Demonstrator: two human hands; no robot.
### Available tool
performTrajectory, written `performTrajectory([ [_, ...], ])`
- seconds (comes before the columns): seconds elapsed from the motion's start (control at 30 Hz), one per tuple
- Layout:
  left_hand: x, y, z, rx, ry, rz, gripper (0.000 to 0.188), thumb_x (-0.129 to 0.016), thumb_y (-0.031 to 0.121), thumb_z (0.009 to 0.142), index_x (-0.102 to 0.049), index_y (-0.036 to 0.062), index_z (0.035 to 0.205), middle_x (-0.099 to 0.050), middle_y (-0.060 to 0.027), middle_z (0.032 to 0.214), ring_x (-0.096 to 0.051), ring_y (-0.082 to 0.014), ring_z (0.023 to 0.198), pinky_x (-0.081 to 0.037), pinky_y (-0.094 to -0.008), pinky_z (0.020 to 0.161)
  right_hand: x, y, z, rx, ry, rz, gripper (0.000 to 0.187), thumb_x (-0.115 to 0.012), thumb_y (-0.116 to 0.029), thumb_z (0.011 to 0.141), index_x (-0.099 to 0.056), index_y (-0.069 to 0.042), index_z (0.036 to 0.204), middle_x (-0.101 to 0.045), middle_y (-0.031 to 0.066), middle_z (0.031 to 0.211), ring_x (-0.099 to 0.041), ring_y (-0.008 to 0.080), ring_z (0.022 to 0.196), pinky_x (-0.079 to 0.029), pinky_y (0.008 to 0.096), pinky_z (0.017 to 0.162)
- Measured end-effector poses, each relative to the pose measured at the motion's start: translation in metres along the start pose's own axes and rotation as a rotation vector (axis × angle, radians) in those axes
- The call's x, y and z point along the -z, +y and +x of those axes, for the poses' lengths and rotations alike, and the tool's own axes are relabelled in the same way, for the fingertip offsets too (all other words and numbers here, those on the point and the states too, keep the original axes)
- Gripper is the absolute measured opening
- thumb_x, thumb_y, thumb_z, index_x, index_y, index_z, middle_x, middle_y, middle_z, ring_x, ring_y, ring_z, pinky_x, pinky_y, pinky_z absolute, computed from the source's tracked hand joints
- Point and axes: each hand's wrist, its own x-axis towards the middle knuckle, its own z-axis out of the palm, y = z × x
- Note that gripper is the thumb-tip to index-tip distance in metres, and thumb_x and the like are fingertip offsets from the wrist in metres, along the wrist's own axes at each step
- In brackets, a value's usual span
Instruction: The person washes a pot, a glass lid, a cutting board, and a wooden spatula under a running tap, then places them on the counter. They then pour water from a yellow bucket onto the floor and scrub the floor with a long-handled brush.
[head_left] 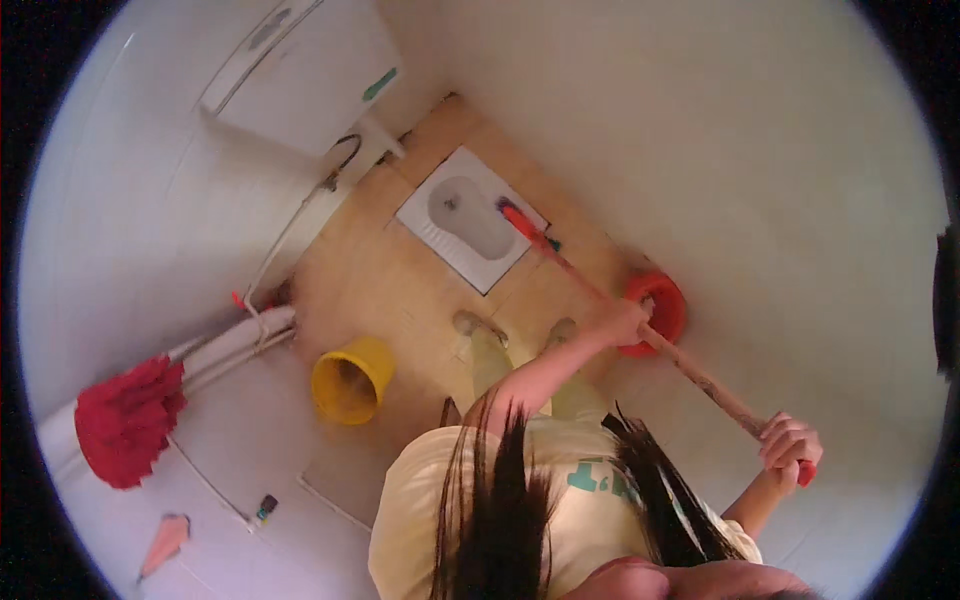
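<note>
A long-handled scrub brush [690,372] runs slantwise from my lower right toward the far middle. My left hand [625,322] is closed round the middle of its wooden handle. Close to the red-tipped upper end, my right hand [790,445] has its fingers wrapped round the same handle. The brush's red head, with dark bristles, is over the right side of the white squat toilet [420,214] set in the floor. Whether the bristles touch the toilet I cannot tell.
Behind my left hand a red bucket [668,312] stands by the right wall. A yellow bucket [382,362] is on the tan floor [350,265] at my left. A red mop head [128,420] sticks up near the left wall. A white cistern [310,85] and pipe [283,250] are at far left.
</note>
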Motion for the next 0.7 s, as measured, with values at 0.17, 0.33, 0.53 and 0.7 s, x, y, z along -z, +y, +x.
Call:
performTrajectory([
  [0.17,0.015,-0.034,-0.056,0.194,-0.035,-0.129,0.016,-0.063,0.015,0.062,-0.061,0.009,0.077,-0.061,-0.0104,0.073,-0.058,-0.028,0.072,-0.044,-0.04,0.064,-0.044,0.05,-0.007,-0.207,0.366,0.155,0.029,-0.043,-0.013,0.082,-0.034,-0.013,0.055,-0.033,-0.0008,0.041,-0.031,0.0109,0.037,-0.033,0.0266,0.049],
  [0.33,0.104,-0.068,-0.101,0.305,0.334,-0.143,0.036,-0.067,0.018,0.063,-0.058,0.0065,0.097,-0.06,-0.0151,0.091,-0.055,-0.0286,0.089,-0.044,-0.0388,0.074,-0.117,0.063,0.064,-0.19,0.478,0.187,0.032,-0.04,-0.012,0.085,-0.03,-0.013,0.055,-0.03,0.0001,0.044,-0.03,0.0116,0.042,-0.03,0.0264,0.049],
  [0.53,0.066,-0.123,-0.272,0.883,1.17,-0.088,0.038,-0.061,0.027,0.07,-0.054,0.0029,0.099,-0.055,-0.0163,0.102,-0.051,-0.033,0.097,-0.04,-0.0417,0.083,-0.189,0.086,0.167,-0.194,0.405,0.223,0.034,-0.044,-0.01,0.086,-0.031,-0.011,0.055,-0.031,0.0001,0.047,-0.028,0.012,0.045,-0.03,0.028,0.047],
  [0.7,-0.12,-0.081,-0.488,2.134,0.178,-0.375,0.043,-0.049,0.028,0.08,-0.042,0.0083,0.118,-0.038,-0.0162,0.123,-0.037,-0.0367,0.112,-0.025,-0.0525,0.094,-0.273,0.139,0.227,-0.136,0.306,0.186,0.032,-0.053,-0.003,0.081,-0.035,-0.009,0.054,-0.035,0.0007,0.052,-0.03,0.0131,0.046,-0.032,0.0283,0.048],
])
